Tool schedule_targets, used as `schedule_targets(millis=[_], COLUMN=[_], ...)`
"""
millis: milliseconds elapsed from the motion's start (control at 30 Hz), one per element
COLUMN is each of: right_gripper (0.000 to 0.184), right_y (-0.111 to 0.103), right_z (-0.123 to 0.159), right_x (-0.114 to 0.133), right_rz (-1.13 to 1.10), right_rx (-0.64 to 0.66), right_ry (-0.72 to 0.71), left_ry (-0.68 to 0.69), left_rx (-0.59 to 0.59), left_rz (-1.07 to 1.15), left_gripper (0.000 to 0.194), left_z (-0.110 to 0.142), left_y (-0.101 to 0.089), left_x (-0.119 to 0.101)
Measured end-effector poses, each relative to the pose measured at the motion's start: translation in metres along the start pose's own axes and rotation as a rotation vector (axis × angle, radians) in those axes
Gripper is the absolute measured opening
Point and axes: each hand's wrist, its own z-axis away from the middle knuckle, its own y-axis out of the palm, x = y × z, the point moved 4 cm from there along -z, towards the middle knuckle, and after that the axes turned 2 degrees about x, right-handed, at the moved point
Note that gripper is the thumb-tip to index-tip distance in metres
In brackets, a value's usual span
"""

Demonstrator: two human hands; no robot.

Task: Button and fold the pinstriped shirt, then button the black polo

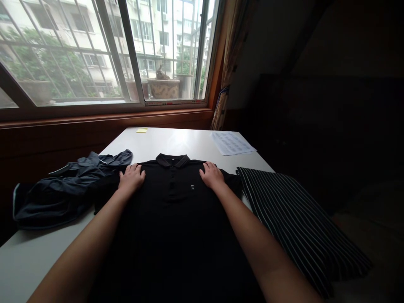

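Note:
A black polo shirt [170,219] lies spread front side up on the white table, its collar toward the window and a small pale logo on the chest. My left hand [131,177] rests on the shirt's left shoulder area as I see it, fingers spread over the cloth. On the opposite shoulder lies my right hand [212,174], also flat with its fingers apart. Neither hand grips the fabric. The lower part of the shirt runs out of view between my forearms.
Left of the shirt is a crumpled dark grey garment [59,191]. A black striped cloth [293,210] hangs over the right edge of the white table [176,141]. Printed paper [232,143] and a yellow sticky note [142,130] lie at the back, below a barred window [132,50].

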Motion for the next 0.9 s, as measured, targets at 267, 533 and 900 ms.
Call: schedule_targets(millis=[267,533,900], right_gripper=[0.059,0.061,0.062], right_y=[0.008,0.013,0.018], right_z=[-0.027,-0.055,-0.078], right_x=[-0.012,-0.019,-0.027], right_rz=[-0.005,-0.014,-0.009], right_rx=[0.048,0.076,0.075], right_ry=[-0.009,-0.016,-0.013], left_ry=[0.013,0.032,0.048], left_rx=[0.068,0.083,0.090], left_rz=[0.026,0.031,0.027], left_gripper=[0.064,0.066,0.066], left_z=[-0.028,-0.055,-0.086], left_y=[0.004,0.010,0.017], left_x=[0.002,-0.002,-0.004])
